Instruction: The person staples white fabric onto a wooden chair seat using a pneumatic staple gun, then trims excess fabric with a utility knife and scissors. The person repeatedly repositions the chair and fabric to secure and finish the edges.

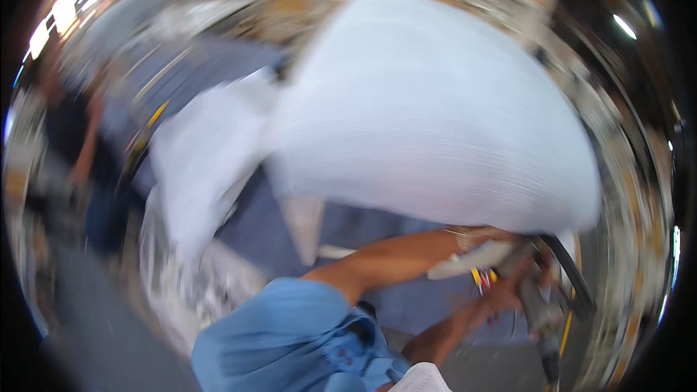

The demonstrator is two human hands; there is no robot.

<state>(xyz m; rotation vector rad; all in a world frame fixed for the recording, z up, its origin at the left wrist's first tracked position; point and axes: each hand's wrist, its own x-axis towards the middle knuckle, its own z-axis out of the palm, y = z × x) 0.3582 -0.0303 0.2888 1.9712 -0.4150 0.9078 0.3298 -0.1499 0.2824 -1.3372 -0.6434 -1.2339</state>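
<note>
A large white sheet-like piece [435,101], smeared by motion, covers the middle of the head view. My left arm crosses to the right, and my left hand [483,236] is at the sheet's lower edge; its fingers are partly hidden and blurred. Below it, my right hand [515,287] is wrapped round a grey corded power tool [539,308], whose cord runs down toward the lower edge. The tool's exact kind is too blurred to tell. A black bar [570,268] slants just right of the tool, and a pale flat piece [465,261] lies between my forearms.
A dark blue-grey work surface [250,218] lies beneath. Small red and yellow items [485,279] are beside my right hand. White material [210,145] and clear plastic wrap [181,283] are at left. Another person [80,131] in dark clothes stands farther left.
</note>
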